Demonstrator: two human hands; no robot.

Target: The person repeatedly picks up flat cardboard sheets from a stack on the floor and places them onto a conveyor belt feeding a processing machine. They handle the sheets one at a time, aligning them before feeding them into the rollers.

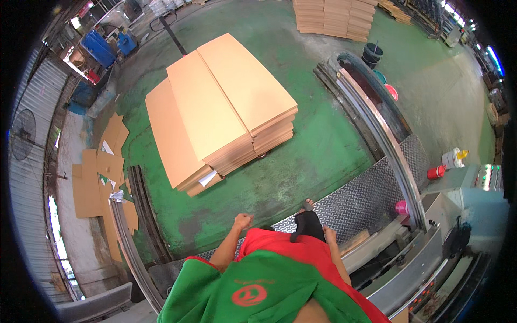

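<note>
My left hand (244, 220) hangs out in front of my left side, over the green floor, with its fingers curled in and nothing visible in them. Close beside my dark shorts is my right hand (329, 235), its fingers also curled; no object shows in it. Neither hand touches the large stacks of flat brown cardboard sheets (215, 102) lying ahead of me on the floor. A white paper (207, 178) sticks out at the near corner of the left stack.
I stand at a diamond-plate metal strip (350, 207). Curved metal rails flank me, the right rail (385, 126) and left rail (132, 247). Cardboard scraps (102, 172) lie by the left wall. Buckets (372, 54) and a machine (468, 215) stand right. Another cardboard stack (335, 19) is farther back.
</note>
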